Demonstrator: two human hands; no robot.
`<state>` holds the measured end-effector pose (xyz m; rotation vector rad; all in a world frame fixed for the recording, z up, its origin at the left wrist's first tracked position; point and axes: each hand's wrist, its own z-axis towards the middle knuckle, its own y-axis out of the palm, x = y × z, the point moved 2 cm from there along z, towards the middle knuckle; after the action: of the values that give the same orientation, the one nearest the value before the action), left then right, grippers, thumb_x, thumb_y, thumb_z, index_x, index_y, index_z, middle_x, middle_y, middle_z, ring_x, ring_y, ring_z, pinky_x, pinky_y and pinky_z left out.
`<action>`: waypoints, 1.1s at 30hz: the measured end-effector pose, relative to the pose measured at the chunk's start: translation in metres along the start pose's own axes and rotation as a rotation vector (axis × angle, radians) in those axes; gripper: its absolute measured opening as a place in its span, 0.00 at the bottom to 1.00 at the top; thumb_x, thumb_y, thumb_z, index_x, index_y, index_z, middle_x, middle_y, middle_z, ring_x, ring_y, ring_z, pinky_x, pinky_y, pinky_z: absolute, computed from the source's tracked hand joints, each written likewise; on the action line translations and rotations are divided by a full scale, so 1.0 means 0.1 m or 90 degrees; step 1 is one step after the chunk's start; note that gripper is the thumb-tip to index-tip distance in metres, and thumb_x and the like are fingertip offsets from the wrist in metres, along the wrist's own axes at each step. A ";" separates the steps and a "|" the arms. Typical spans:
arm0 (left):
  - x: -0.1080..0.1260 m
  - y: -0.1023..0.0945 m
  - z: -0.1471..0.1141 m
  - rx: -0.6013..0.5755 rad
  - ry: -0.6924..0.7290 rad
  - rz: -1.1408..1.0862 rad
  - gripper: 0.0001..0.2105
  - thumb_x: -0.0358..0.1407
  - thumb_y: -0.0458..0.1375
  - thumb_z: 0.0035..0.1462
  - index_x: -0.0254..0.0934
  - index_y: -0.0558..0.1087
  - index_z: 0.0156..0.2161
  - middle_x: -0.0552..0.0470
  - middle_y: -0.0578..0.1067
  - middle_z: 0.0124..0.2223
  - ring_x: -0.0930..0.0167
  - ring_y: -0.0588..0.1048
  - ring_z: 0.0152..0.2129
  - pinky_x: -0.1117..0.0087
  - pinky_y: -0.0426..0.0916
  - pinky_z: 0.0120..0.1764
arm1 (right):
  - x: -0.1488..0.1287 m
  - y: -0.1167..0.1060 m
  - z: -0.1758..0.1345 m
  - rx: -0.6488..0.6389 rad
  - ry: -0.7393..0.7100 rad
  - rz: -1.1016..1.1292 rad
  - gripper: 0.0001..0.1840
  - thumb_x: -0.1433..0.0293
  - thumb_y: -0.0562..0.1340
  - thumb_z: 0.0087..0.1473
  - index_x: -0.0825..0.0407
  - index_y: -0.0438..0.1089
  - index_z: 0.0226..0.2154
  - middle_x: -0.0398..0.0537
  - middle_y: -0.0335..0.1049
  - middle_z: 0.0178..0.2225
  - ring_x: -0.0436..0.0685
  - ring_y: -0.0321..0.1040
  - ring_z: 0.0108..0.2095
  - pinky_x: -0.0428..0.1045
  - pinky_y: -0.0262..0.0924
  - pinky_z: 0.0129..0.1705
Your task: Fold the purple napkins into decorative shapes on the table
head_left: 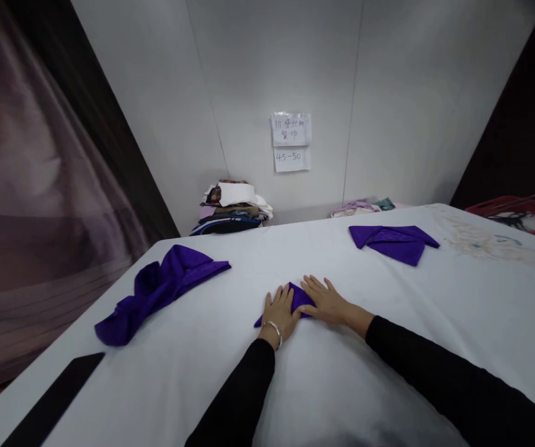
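A small folded purple cloth napkin lies in the middle of the white-covered table. My left hand, with a silver bangle at the wrist, rests flat on its left part with fingers stretched out. My right hand lies flat at its right side, fingers spread and thumb over the cloth. Between the hands a pointed tip of the napkin shows; the rest is hidden under them. Neither hand grips anything.
A crumpled purple cloth lies on the left, above a black strip. At the back right is a folded purple cloth. Behind the table stand a clothes pile and a red basket. Handwritten paper signs hang on the wall.
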<state>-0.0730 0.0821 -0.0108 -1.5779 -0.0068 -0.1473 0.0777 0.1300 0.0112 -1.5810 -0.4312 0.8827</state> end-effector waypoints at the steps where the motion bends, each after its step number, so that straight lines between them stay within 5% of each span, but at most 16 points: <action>1: 0.01 0.00 0.00 -0.005 0.000 0.006 0.28 0.45 0.36 0.58 0.37 0.44 0.61 0.51 0.44 0.64 0.63 0.42 0.60 0.50 0.38 0.57 | -0.08 -0.04 0.04 0.017 -0.018 0.003 0.43 0.44 0.41 0.52 0.54 0.37 0.61 0.55 0.32 0.63 0.63 0.26 0.62 0.62 0.20 0.58; 7: 0.01 -0.03 0.02 -0.019 0.024 0.051 0.27 0.38 0.41 0.55 0.43 0.44 0.61 0.50 0.48 0.64 0.63 0.41 0.60 0.50 0.36 0.57 | -0.44 -0.03 0.26 0.036 -0.106 0.071 0.42 0.46 0.44 0.54 0.56 0.37 0.61 0.56 0.33 0.63 0.61 0.28 0.62 0.59 0.21 0.59; 18: -0.04 -0.03 0.08 -0.044 -0.016 0.072 0.28 0.40 0.39 0.54 0.36 0.47 0.61 0.52 0.45 0.64 0.64 0.43 0.60 0.52 0.38 0.57 | -0.15 0.05 0.09 0.037 -0.065 0.075 0.42 0.46 0.44 0.54 0.55 0.35 0.61 0.55 0.36 0.62 0.62 0.32 0.61 0.60 0.28 0.59; 27: -0.67 0.07 -0.19 -0.038 -0.126 0.095 0.26 0.39 0.33 0.57 0.36 0.45 0.61 0.54 0.45 0.64 0.69 0.43 0.60 0.56 0.40 0.58 | -0.02 -0.01 -0.15 0.044 -0.068 0.055 0.44 0.44 0.43 0.52 0.55 0.36 0.61 0.56 0.35 0.62 0.63 0.31 0.61 0.62 0.25 0.59; 33: -0.98 0.19 -0.40 0.019 -0.101 0.087 0.25 0.37 0.34 0.56 0.41 0.53 0.59 0.57 0.48 0.63 0.68 0.44 0.60 0.55 0.37 0.58 | 0.06 -0.02 -0.31 0.042 -0.041 0.067 0.44 0.44 0.45 0.52 0.54 0.35 0.62 0.57 0.37 0.62 0.62 0.32 0.61 0.62 0.24 0.59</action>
<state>-0.1715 0.0510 -0.0391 -1.5509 -0.0244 0.0849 0.1050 0.1138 0.0115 -1.5284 -0.3632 1.0215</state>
